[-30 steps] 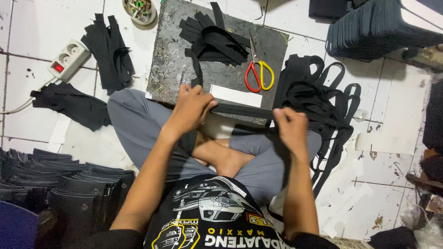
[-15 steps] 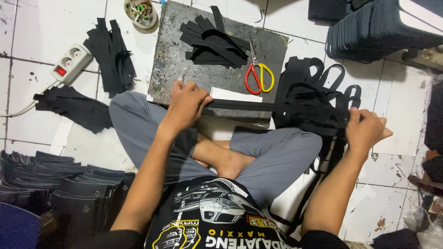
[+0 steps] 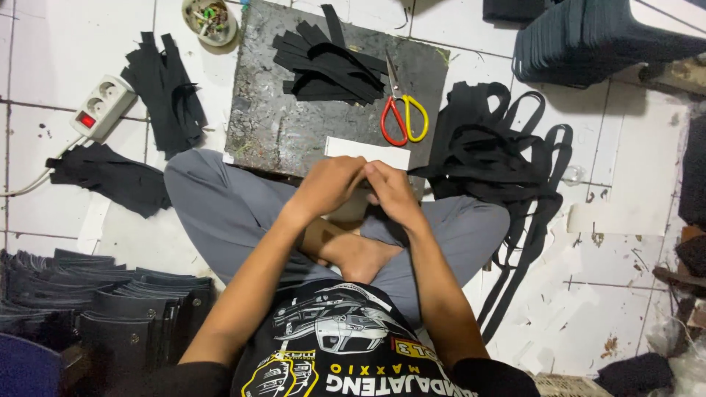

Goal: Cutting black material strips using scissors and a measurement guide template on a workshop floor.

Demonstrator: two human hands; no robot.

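I sit cross-legged on the tiled floor. My left hand (image 3: 331, 185) and my right hand (image 3: 393, 192) meet over my lap, fingers pinched together at the near edge of a dark work board (image 3: 279, 125). They close on a black strap, mostly hidden inside my fingers. A white card (image 3: 368, 152) lies on the board just beyond my fingertips. Red-and-yellow scissors (image 3: 403, 117) rest past the card. A pile of cut black strips (image 3: 331, 66) sits at the board's far side. A loose tangle of black strap (image 3: 493, 158) lies right of my right knee.
A white power strip (image 3: 101, 106) and more black strips (image 3: 165, 92) lie at the left, with a small bowl of bits (image 3: 209, 18) beyond. Stacked black pieces (image 3: 95, 309) stand at the near left; another dark stack (image 3: 603, 37) is at the far right.
My right hand had swung out to the right, stretching the strap from my left hand. It has now come back in, and both hands meet in front of the white card.
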